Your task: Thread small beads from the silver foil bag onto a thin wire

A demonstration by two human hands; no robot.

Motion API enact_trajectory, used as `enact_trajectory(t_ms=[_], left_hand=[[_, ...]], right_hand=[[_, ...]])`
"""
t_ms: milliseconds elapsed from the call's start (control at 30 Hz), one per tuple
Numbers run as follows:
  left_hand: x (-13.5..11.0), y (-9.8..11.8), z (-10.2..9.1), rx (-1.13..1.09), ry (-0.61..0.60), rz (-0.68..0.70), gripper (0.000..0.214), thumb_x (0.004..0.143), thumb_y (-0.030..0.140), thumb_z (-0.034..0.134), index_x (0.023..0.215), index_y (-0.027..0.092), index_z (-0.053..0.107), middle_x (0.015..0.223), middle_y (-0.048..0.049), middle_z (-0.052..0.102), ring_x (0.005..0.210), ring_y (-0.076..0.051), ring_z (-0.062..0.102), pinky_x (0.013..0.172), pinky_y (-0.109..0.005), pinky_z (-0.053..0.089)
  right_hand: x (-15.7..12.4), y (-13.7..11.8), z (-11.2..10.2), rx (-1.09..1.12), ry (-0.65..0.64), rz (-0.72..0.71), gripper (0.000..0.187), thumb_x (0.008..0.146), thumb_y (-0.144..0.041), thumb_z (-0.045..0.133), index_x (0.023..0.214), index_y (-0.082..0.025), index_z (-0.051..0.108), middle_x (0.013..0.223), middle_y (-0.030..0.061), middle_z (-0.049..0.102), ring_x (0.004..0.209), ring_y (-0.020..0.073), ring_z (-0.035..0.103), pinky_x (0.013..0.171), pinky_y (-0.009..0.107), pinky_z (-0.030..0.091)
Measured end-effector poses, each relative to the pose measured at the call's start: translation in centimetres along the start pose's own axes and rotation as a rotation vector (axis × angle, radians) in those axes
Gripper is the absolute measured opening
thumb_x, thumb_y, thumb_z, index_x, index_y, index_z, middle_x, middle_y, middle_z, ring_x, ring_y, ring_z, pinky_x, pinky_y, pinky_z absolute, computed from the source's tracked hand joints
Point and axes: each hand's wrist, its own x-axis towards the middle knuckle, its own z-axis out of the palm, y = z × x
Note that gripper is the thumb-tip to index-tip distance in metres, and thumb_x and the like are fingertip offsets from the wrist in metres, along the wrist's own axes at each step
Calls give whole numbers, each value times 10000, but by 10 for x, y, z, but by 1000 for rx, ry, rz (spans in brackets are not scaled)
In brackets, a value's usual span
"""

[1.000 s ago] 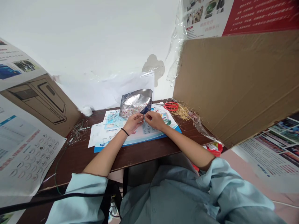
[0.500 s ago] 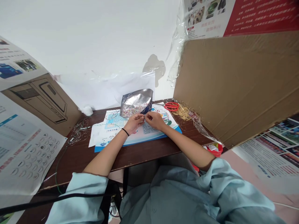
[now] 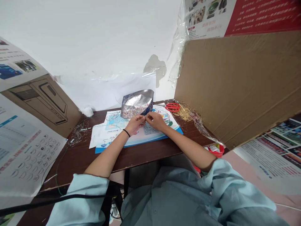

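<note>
My left hand and my right hand meet fingertip to fingertip over a printed blue-and-white sheet on the dark wooden table. Both hands are pinched closed on something tiny between them that I cannot make out. Just behind the fingers stands an open silver foil bag filled with small pale beads. A black band circles my left wrist.
Red-handled scissors and a heap of thin gold pins lie at the back right. Tangled thin wire sits at the left. Cardboard panels wall in both sides. A red container stands beyond the right table edge.
</note>
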Motion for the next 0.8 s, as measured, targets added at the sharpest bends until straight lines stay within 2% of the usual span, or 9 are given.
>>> enact_trajectory(t_ms=[233,400,600,700,800], left_hand=[[2,-1,0,0,53,1,459,454,481,881,640,147,627,635,-5,585,626,-98,521,630,-243,446],[3,-2,0,27,51,23,390,564,440,851,629,135,617,630,-9,577,576,-85,492,596,-246,415],[1,3,-2,26,35,5,347,619,403,832,643,136,612,610,4,561,566,-74,491,559,-208,416],[2,10,-6,-50,88,1,272,730,342,764,681,139,588,645,-6,601,573,-68,527,554,-180,440],[6,17,-12,-164,222,15,200,844,260,643,720,153,529,664,-21,640,534,-59,543,548,-167,461]], right_hand=[[0,-2,-2,90,-41,-21,87,841,-260,531,858,-188,578,745,-6,587,643,116,479,636,239,361],[-1,-3,-3,94,-66,5,79,834,-265,559,835,-195,595,747,-6,614,659,118,510,656,237,378],[0,-6,-5,135,-46,38,63,815,-248,553,795,-199,588,731,-13,621,650,113,516,655,231,393],[2,-7,-6,163,-13,108,69,801,-266,550,792,-201,569,731,-15,614,654,114,521,671,238,406],[4,-7,-7,213,15,162,72,782,-269,545,762,-200,546,717,-20,601,648,112,508,670,242,408]])
